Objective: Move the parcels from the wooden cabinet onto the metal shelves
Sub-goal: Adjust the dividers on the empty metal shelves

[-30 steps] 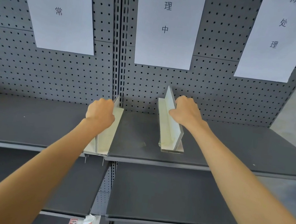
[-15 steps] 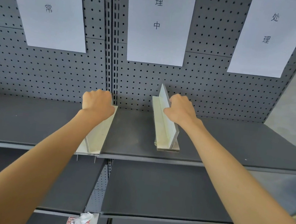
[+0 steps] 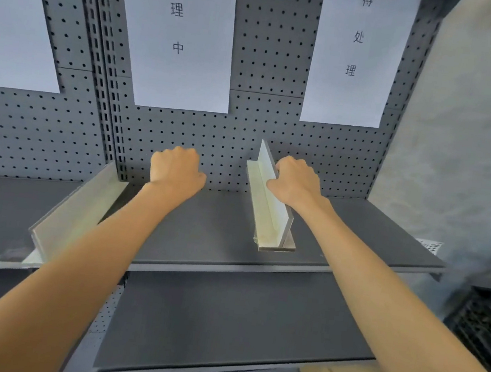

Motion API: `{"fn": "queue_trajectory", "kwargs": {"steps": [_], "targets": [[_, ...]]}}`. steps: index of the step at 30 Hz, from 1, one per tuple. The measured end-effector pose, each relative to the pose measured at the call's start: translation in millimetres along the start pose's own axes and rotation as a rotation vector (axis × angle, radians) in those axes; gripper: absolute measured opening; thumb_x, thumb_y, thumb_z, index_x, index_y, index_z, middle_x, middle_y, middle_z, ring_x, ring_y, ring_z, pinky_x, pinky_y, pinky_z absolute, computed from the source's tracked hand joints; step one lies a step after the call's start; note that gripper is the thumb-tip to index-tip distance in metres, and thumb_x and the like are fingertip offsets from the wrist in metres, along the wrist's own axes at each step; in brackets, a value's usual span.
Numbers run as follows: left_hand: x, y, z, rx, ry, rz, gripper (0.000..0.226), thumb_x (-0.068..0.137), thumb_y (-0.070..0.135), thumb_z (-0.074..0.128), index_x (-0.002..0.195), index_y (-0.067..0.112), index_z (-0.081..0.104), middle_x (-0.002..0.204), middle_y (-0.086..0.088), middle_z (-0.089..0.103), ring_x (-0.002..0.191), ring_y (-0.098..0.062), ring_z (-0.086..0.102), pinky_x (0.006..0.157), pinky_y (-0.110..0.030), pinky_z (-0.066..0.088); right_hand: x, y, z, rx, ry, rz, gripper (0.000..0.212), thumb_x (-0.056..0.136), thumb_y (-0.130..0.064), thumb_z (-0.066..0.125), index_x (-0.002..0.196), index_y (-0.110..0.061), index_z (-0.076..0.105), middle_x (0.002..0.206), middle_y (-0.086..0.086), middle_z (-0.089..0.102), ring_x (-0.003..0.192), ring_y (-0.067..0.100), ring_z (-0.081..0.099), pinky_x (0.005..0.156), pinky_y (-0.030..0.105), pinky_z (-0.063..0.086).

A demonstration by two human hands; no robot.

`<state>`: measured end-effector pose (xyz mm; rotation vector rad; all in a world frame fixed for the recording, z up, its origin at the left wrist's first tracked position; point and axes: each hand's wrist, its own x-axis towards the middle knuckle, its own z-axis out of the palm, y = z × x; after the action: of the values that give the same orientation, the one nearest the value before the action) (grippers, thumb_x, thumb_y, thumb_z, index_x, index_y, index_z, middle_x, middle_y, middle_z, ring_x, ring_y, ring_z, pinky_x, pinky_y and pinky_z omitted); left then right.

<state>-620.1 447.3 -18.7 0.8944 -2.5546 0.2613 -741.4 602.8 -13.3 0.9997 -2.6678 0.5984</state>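
the metal shelves [image 3: 231, 240] fill the view, dark grey boards under a pegboard back [image 3: 271, 48] hung with white paper signs [image 3: 188, 38], and no parcel lies on any board here; the wooden cabinet is not in view either, so the parcels are somewhere out of frame and the moving proper looks not yet begun. the likeliest trouble, as i judge it, sits with the two pale t-shaped dividers standing loose on the upper board. the right divider [image 3: 269, 207] stands upright, its foot flat on the shelf and close to the front lip; a pull toward the person could tip it or drag it off the edge onto the lower board. the left divider [image 3: 75, 213] sits at the seam between the two shelf bays and its front end overhangs the lip, so a knock from the forearm passing just beside it could send it down. if the dividers end up crooked, the bays for parcels may come out uneven. the right hand [image 3: 296, 183] has its fingers curled over the top edge of the right divider's upright blade, thumb on the near face, gripping it. the left hand [image 3: 176, 170] is balled into a fist near the pegboard, apart from the left divider, and appears to hold nothing.
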Motion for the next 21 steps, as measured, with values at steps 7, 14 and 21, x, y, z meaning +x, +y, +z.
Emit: {"fn": "queue_trajectory", "kwargs": {"steps": [7, 14, 21], "targets": [[5.9, 96.6, 0.8, -0.118, 0.069, 0.027, 0.013, 0.090, 0.027, 0.053, 0.084, 0.016, 0.050, 0.059, 0.002, 0.034, 0.052, -0.016, 0.034, 0.048, -0.025, 0.023, 1.5, 97.9, -29.4, -0.057, -0.007, 0.027, 0.024, 0.082, -0.001, 0.053, 0.067, -0.012, 0.039, 0.060, 0.000, 0.040, 0.053, 0.019, 0.040, 0.046, 0.026, 0.027], [-0.6, 168.8, 1.7, -0.242, 0.081, 0.013, 0.019, 0.089, 0.025, 0.054, 0.098, 0.012, 0.065, 0.087, -0.008, 0.065, 0.072, -0.025, 0.047, 0.063, -0.028, 0.034, 8.3, 179.8, -47.8, -0.080, -0.033, 0.020, 0.010, 0.082, -0.001, 0.055, 0.076, -0.008, 0.051, 0.062, 0.002, 0.045, 0.062, 0.024, 0.050, 0.048, 0.027, 0.033], [-5.1, 194.4, 2.0, -0.219, 0.063, -0.012, 0.025, 0.089, 0.026, 0.054, 0.106, 0.013, 0.066, 0.093, -0.008, 0.068, 0.075, -0.025, 0.051, 0.067, -0.029, 0.035, 12.0, 215.1, -50.7, -0.112, -0.057, 0.049, 0.027, 0.083, 0.001, 0.055, 0.064, -0.011, 0.039, 0.058, 0.001, 0.041, 0.049, 0.015, 0.037, 0.044, 0.026, 0.025]]}}
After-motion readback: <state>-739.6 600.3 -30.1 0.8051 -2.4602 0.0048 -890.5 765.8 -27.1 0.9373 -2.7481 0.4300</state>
